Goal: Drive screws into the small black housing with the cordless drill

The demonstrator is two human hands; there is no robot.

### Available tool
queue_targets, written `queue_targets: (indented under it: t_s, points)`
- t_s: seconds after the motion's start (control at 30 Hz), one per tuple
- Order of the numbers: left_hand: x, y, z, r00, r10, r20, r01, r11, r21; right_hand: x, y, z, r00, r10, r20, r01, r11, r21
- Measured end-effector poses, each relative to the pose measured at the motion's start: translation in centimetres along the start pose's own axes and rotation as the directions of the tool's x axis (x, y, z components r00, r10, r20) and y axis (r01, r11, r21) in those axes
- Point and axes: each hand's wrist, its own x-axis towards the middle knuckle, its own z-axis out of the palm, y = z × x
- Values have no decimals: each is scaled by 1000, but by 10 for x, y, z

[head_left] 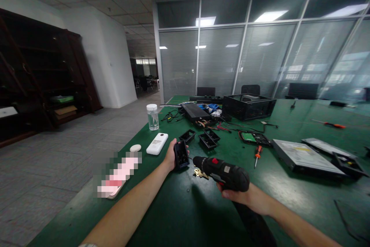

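My left hand [172, 156] is closed around a small black open-topped plastic box [181, 155], tilted so that its hollow inside faces me. In my right hand [237, 196] is a black cordless drill [224, 170] with a red switch, gripped by its handle. The drill's nose points left at the box; whether its bit touches the box I cannot tell. Beneath the drill's front lie some small brass-coloured metal parts [201, 173]. Several similar black boxes [207, 141] rest on the green table [173, 216] just beyond my left hand.
Left of my hands are a white power bank [157, 143], a small white oval case [135, 148], a blurred-out phone [117, 185] and a clear jar [153, 119]. An orange screwdriver [258, 155] and flat metal drives [306, 158] lie right. A black computer case [249, 107] stands behind.
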Motion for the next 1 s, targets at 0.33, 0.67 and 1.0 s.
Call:
queue_targets:
  t_s: [0.33,0.67,1.0]
  points:
    - [0,0,-3,1000,-8,5,8,1000,18,-1,-3,-1,1000,18,-2,-18,1000,15]
    - [0,0,-2,1000,-6,-4,6,1000,2,-1,-3,0,999,34,-18,-34,999,14]
    - [-5,3,6,998,-7,-66,4,998,-57,-1,1,-2,1000,23,8,-23,1000,8]
